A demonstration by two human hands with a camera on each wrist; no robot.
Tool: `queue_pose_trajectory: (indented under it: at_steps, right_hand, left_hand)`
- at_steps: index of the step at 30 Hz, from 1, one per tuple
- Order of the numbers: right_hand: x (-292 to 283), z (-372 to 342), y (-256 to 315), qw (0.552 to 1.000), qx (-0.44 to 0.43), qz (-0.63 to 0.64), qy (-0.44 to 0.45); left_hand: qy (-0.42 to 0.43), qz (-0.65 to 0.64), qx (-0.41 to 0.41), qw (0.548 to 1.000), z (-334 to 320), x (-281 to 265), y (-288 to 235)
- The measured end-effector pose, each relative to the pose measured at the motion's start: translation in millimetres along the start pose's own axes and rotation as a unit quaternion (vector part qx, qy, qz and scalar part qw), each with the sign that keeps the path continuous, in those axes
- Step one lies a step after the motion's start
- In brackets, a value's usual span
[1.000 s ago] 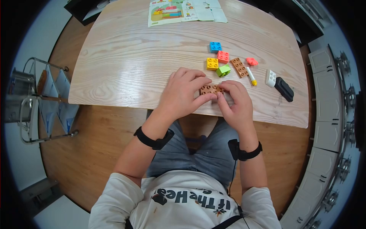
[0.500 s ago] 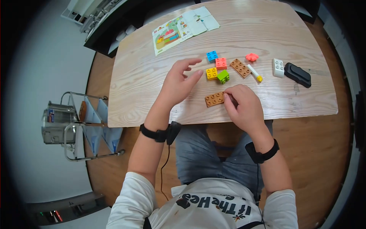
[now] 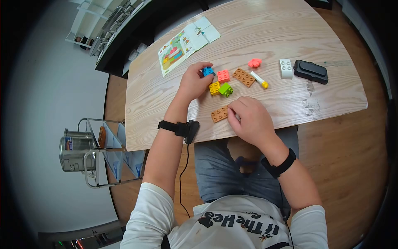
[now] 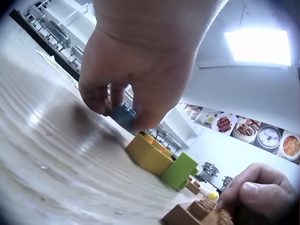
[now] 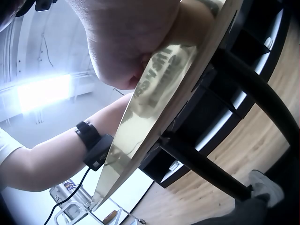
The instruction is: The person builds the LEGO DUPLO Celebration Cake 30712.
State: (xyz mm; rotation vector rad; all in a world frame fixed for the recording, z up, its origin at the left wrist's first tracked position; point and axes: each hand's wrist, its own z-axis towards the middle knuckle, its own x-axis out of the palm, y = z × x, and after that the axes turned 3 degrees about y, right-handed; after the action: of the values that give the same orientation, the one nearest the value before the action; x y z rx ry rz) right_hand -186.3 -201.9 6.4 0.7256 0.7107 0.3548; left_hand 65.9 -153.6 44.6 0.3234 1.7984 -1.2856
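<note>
My left hand (image 3: 193,83) reaches to the loose bricks and has its fingers and thumb around a blue toy brick (image 3: 208,71). In the left wrist view the blue brick (image 4: 123,117) shows between the fingertips, beside a yellow brick (image 4: 147,155) and a green brick (image 4: 180,171). Nearer the table's front edge, my right hand (image 3: 252,118) holds the right end of a brown studded brick (image 3: 218,115), its fingers covering that end. The green one lies tipped, studs sideways. A coral brick (image 3: 223,75) sits just right of the blue one. The right wrist view hides what the fingers hold.
Right of the bricks lie a second brown brick (image 3: 243,77), a coral flower-shaped piece (image 3: 255,63) and a white stick with a yellow end (image 3: 260,80). Farther right are a white brick (image 3: 285,68) and a black case (image 3: 311,72). A picture leaflet (image 3: 188,45) lies at the back.
My left hand has left the brown brick, lifted away, and come to the blue brick, taking hold of it. The right hand stays at the brown brick. The head view has turned.
</note>
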Motion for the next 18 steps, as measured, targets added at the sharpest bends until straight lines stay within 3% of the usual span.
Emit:
queue_pose_trajectory:
  at_steps: [1,4,5,8,12,13,18]
  right_hand:
    - [0,0,0,1.000,0.000,0.000,0.001]
    - [0,0,-1,1.000,0.007,-0.005,0.005]
    - [-1,0,0,1.000,0.015,-0.009,0.007]
    - [0,-4,4,0.999,0.046,0.010,0.018]
    - [3,1,8,1.000,0.022,-0.016,0.015]
    - [4,1,8,0.999,0.020,-0.033,0.029]
    - [21,13,16,0.993,-0.089,-0.042,0.058]
  left_hand:
    - [-0.015,0.000,-0.008,1.000,-8,-4,-5]
    - [-0.108,-0.169,0.039,0.979,-42,-9,-1]
    - [-0.094,-0.267,0.054,0.958,-58,-8,0]
    - [-0.103,-0.394,0.081,0.910,-106,13,5]
    - [-0.112,-0.404,0.063,0.906,-142,49,21]
    - [-0.149,-0.326,0.071,0.931,-144,55,25]
    - [-0.166,-0.300,0.088,0.935,-143,53,6]
